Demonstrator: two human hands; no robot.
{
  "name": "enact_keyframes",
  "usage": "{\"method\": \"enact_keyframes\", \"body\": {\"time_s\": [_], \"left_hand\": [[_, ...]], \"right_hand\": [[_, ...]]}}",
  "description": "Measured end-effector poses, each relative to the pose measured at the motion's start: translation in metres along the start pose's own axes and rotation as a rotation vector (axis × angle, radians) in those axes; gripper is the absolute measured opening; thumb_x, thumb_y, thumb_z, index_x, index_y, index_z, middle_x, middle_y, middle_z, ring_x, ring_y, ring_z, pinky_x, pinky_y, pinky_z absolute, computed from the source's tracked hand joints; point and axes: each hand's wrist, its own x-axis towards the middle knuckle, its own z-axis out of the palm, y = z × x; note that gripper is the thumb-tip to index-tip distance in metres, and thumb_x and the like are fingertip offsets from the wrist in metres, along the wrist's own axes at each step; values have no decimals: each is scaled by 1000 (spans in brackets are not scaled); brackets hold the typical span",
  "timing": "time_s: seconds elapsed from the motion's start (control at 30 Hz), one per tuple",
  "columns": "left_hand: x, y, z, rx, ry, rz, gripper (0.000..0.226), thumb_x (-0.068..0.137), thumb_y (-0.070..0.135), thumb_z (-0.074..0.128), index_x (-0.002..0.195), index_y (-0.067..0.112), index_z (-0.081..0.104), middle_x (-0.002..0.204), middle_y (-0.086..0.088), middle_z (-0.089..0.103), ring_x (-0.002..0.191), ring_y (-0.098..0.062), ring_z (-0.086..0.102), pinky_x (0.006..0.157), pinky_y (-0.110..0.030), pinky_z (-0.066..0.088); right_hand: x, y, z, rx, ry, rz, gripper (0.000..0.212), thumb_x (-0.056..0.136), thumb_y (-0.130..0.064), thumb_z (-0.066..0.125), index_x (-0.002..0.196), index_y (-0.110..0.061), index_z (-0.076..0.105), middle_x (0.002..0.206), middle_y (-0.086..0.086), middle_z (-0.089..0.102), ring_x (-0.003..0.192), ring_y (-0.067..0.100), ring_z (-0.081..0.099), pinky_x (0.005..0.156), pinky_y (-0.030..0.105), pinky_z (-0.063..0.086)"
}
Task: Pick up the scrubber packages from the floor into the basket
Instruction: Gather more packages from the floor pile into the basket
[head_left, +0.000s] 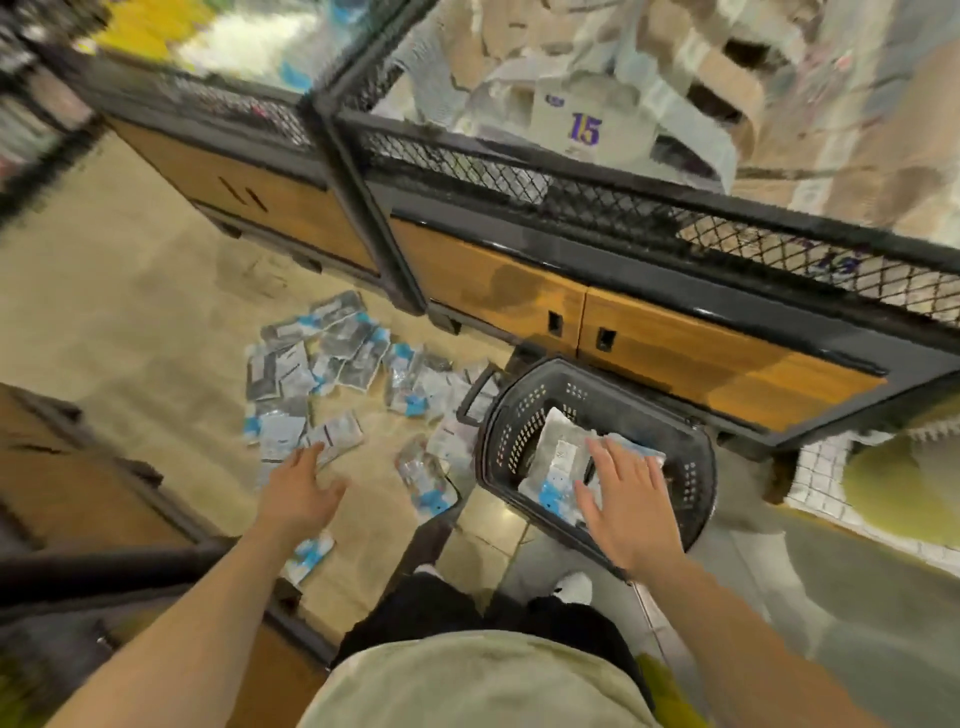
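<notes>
Several scrubber packages (332, 358), clear plastic with blue and white labels, lie scattered on the tan floor left of a black plastic basket (696, 467). A few packages (558, 457) rest inside the basket. My right hand (623, 499) hovers over the basket with fingers spread, just above the packages in it, holding nothing. My left hand (301, 493) reaches down with fingers apart toward a floor package (337, 436), fingertips touching or nearly touching it. One package (426, 478) lies between my hands, and another (311, 556) lies under my left forearm.
A black-framed display bin with mesh sides and wooden panels (493, 286) runs along behind the basket, filled with folded goods. Another dark fixture (78, 493) stands at the left. My feet (571, 590) are just below the basket. The picture is blurred.
</notes>
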Motion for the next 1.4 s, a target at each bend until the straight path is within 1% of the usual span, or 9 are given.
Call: {"method": "enact_keyframes", "body": {"time_s": [0.2,0.4,0.6,0.73,0.9,1.03,1.2,1.27,1.4], "left_hand": [[-8,-47,-15,-4,24,-114,69,91,43,58,149,18,30,153,-5,34,134,-27,41,106,-42,38],[39,-86,-26,-40,19,-144,71,90,43,59,150,22,27,155,-4,30,137,-27,37,106,-43,38],[152,-135,-57,-64,-59,-93,72,90,36,61,151,22,26,157,-5,27,138,-28,37,111,-42,36],[237,-162,-78,6,-106,-2,69,90,39,55,151,20,27,155,-7,31,138,-27,36,111,-41,34],[312,-170,-75,131,-242,84,69,90,43,53,150,22,26,156,-6,28,140,-27,33,113,-41,33],[363,-157,-24,50,-359,109,65,89,37,55,147,20,32,153,-6,30,137,-29,36,107,-40,36],[424,-158,112,-151,-475,-96,64,90,34,54,146,16,32,145,-11,39,127,-32,46,105,-41,38],[444,-166,184,-208,-540,-134,62,92,32,54,147,14,32,144,-11,39,131,-30,41,110,-38,34],[475,-177,312,-297,-626,-213,52,90,34,57,136,15,43,133,-8,49,120,-26,52,102,-39,43]], "right_hand": [[23,-29,-4,11,20,-69,59,100,-49,31,152,-23,25,151,-1,38,142,18,29,119,41,9],[70,-89,12,-16,-85,-84,62,99,-52,27,155,-27,15,155,-2,32,145,19,23,121,43,4],[134,-181,41,-15,-57,-95,61,99,-48,35,153,-22,24,147,-2,42,139,18,33,120,43,12],[189,-242,58,-8,-102,23,62,100,-48,29,155,-22,17,154,1,34,143,21,28,121,43,15],[242,-309,60,57,-117,149,61,100,-44,34,155,-20,18,154,5,32,141,24,30,116,39,25],[292,-321,103,99,-212,97,61,99,-45,31,155,-27,16,156,1,27,143,20,25,115,40,30],[377,-288,230,53,-394,101,59,100,-46,31,154,-33,10,158,1,21,141,23,30,111,38,35],[410,-268,292,58,-400,174,62,100,-43,38,154,-33,9,159,1,21,141,23,31,112,35,31],[459,-223,406,297,-338,474,72,95,-29,57,155,-28,16,155,4,28,139,24,34,110,31,29]]}}
